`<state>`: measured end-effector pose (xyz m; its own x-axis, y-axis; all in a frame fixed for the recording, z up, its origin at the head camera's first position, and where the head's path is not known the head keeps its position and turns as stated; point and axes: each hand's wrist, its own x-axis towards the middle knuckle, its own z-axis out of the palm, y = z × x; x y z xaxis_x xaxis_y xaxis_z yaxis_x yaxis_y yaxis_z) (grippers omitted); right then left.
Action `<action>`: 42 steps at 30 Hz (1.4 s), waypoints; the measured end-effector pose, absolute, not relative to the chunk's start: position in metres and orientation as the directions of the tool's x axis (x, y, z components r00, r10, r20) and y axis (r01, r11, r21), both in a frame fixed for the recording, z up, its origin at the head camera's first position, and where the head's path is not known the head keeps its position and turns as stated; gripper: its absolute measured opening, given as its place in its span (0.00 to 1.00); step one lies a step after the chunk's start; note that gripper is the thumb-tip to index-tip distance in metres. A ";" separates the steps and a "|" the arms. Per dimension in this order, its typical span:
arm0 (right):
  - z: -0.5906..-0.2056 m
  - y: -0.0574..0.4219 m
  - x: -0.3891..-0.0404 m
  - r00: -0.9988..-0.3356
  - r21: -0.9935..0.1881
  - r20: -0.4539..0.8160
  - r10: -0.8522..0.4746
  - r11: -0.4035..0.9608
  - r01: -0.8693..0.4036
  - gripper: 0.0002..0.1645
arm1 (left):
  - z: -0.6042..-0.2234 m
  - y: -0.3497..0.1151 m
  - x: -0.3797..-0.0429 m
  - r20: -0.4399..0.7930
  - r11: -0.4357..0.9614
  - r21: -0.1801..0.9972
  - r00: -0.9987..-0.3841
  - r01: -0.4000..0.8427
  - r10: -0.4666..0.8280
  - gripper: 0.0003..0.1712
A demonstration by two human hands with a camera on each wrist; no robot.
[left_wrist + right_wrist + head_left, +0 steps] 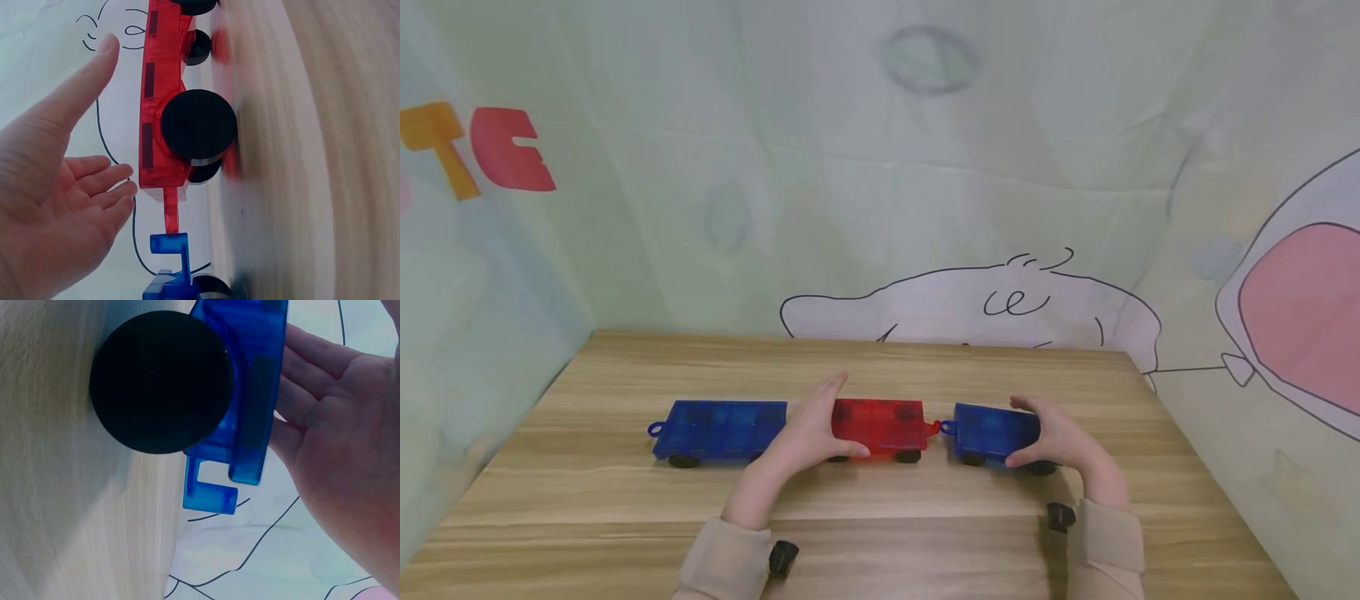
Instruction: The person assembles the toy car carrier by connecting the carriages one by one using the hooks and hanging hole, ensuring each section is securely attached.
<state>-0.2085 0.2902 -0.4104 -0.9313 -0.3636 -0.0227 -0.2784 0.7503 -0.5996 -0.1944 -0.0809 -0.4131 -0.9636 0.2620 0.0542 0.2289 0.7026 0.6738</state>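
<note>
Three see-through toy train cars on black wheels stand in a row. The red train car (883,425) is in the middle, with my left hand (808,432) at its left end. In the left wrist view those fingers lie spread beside the red body, apart from it. A blue train car (722,429) stands to the left, its blue coupling loop (169,244) meeting the red bar. My right hand (1060,435) holds the right blue train car (992,429), thumb near, fingers beyond; their tips are hidden. Its loop (949,427) is by the red hook (933,428); whether hooked, I cannot tell.
The cars stand on a wood-grain table (917,550). A printed cloth backdrop (865,200) rises behind the table and along both sides. Small black devices (783,558) are strapped at both wrists.
</note>
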 end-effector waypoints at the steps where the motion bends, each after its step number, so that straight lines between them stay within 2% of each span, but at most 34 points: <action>1: -0.410 0.290 -0.208 -0.929 -0.595 -0.029 -0.369 0.753 -0.280 0.58 | -0.413 -0.080 -0.194 0.056 0.704 0.671 -0.963 0.232 0.264 0.62; 8: -0.408 0.291 -0.206 -0.926 -0.595 -0.102 -0.363 0.768 -0.235 0.57 | -0.416 -0.076 -0.193 0.037 0.715 0.662 -0.962 0.226 0.270 0.60; 22: -0.411 0.286 -0.206 -0.921 -0.564 -0.115 -0.372 0.788 -0.248 0.57 | -0.422 -0.074 -0.194 0.019 0.738 0.634 -0.959 0.230 0.282 0.55; 42: -0.413 0.286 -0.209 -0.920 -0.546 -0.106 -0.378 0.795 -0.264 0.51 | -0.424 -0.074 -0.194 -0.014 0.738 0.649 -0.966 0.187 0.257 0.54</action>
<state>-0.2085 0.2864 -0.4135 -0.9199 -0.3776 -0.1059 -0.2637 0.7955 -0.5456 -0.1940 -0.0740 -0.4242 -0.9663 0.2571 -0.0144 0.1866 0.7378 0.6487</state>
